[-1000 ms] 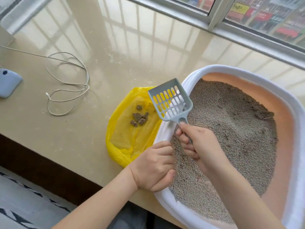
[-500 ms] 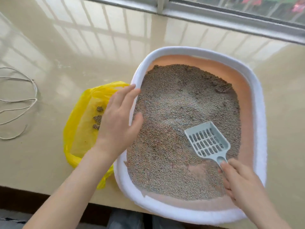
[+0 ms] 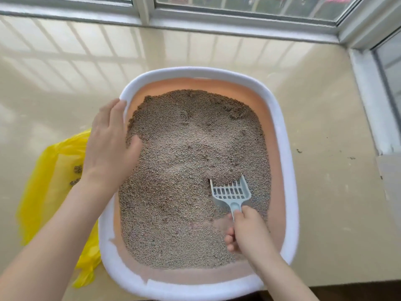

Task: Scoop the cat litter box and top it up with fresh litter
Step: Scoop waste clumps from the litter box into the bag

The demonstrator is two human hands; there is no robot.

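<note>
Now, with the right hand (image 3: pixel 247 231) gripping the scoop (image 3: pixel 230 193) dug into litter at the box's (image 3: pixel 288 161) right side and the left hand's (image 3: pixel 108 146) flat fingers steadying the rim, lift slowly, sifting, toward the yellow bag (image 3: pixel 43 181) left.

A glossy beige stone counter (image 3: pixel 325 148) fills the view, its polished top mirroring pale window bars from 10 to 12 o'clock. A grey-framed window (image 3: pixel 238 16) runs along the far edge at 12 o'clock, with a second pane (image 3: pixel 388 83) turning the corner at 2 o'clock. Soft daylight falls across the surface. A few dark specks (image 3: pixel 299 151) lie at 3 o'clock.
</note>
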